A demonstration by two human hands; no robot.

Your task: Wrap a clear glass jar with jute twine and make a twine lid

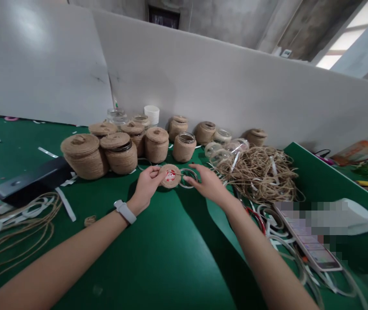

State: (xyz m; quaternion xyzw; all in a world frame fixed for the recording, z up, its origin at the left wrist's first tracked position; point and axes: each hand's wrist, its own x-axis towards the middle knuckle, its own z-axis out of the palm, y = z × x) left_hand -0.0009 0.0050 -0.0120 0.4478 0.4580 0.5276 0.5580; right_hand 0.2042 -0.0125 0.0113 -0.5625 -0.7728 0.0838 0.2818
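Observation:
A round twine-wrapped disc (170,176) with a red and white centre is held at its left edge by my left hand (148,185), thumb on top. My right hand (205,181) is just right of the disc, thumb and fingers apart, beside a strand of twine that runs out from the disc's centre. Whether its thumb touches that strand is unclear. A pale ring (188,186) lies on the green table (158,258) between the disc and my right hand. Behind the hands stands a twine-wrapped open jar (184,147).
Several twine-wrapped jars (85,157) stand at the back left. A tangled twine heap (264,172) lies right, near clear plastic pieces. A phone (310,239) and loose strips are at the right; a black box (35,181) and twine loops are at the left. A green divider (326,181) rises at right.

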